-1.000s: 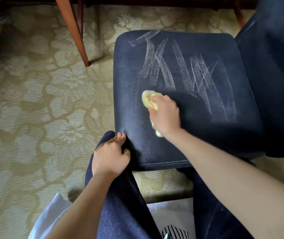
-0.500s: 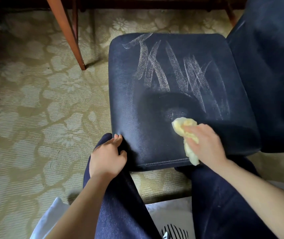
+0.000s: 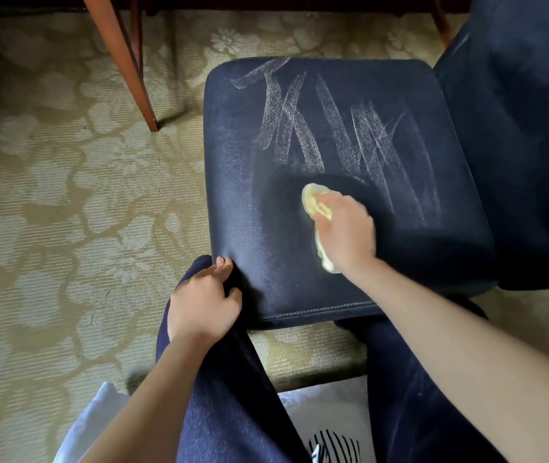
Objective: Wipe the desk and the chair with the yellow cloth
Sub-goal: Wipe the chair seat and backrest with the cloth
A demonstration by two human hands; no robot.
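While the left hand point(image 3: 203, 302) rests on a knee point(image 3: 190, 279), fingers point(image 3: 222, 264) relaxed at the chair's point(image 3: 266, 282) front corner, the slightly blurred right hand point(image 3: 344, 235) covers much of the crumpled yellow cloth point(image 3: 313, 200) its fingers grip mid-seat. Beyond, streaks point(image 3: 299, 135) mark the dark seat; a wooden leg point(image 3: 122, 58) is cut off.

Navy trousers point(image 3: 233, 412) — white top point(image 3: 329, 407) (striped)

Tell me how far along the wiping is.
Done: the chair seat looks dark and clean mid-front. In hand: the right hand presses the yellow cloth there; the left hand touches the near-left corner. Left: pale streaks across the far half; the desk's top isn't in view.
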